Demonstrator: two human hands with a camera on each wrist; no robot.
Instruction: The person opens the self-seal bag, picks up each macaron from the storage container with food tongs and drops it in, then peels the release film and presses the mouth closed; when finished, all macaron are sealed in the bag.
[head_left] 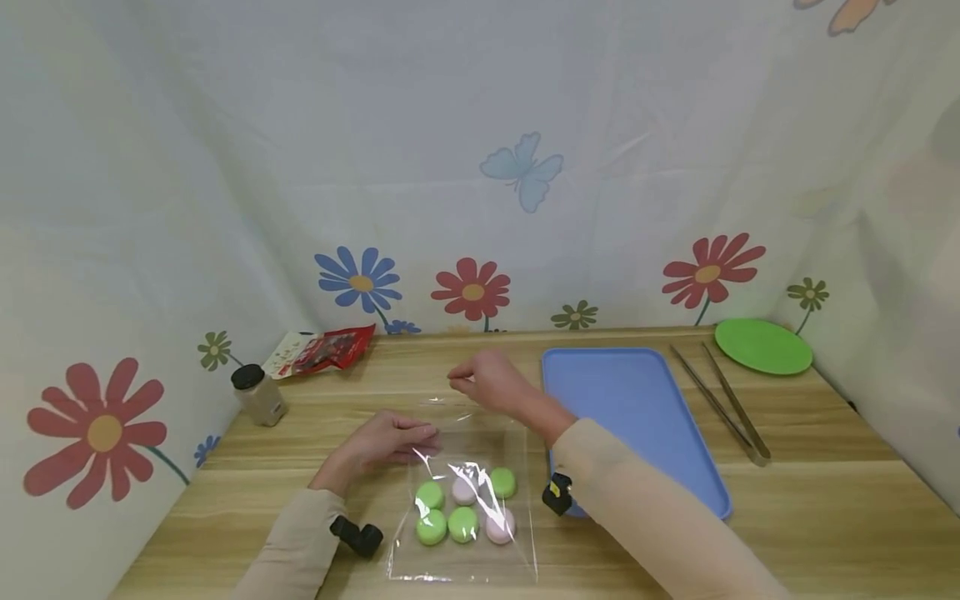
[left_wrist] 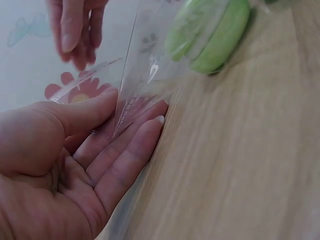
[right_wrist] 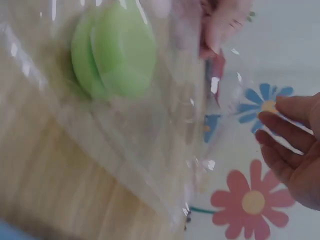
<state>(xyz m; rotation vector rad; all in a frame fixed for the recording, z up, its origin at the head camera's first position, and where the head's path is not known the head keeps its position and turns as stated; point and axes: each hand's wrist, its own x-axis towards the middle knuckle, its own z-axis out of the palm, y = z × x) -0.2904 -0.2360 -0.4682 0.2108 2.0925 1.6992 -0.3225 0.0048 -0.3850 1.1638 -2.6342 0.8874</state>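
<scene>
A clear plastic bag (head_left: 480, 567) lies on the table with several macarons inside, green ones (head_left: 462, 524) and pale pink ones (head_left: 500, 526). My left hand (head_left: 390, 437) pinches the bag's upper left edge between thumb and fingers, plain in the left wrist view, where a green macaron (left_wrist: 212, 35) shows through the film. Just beyond the bag's top end hovers my right hand (head_left: 491, 381). In the right wrist view its fingers (right_wrist: 285, 132) are loosely bent, with nothing between them, and stand apart from the film.
A blue tray (head_left: 622, 400) lies right of the bag, partly under my right forearm. Metal tongs (head_left: 731, 408) and a green plate (head_left: 763, 346) are farther right. At the left stand a black-lidded jar (head_left: 258, 396) and a red snack packet (head_left: 330, 350).
</scene>
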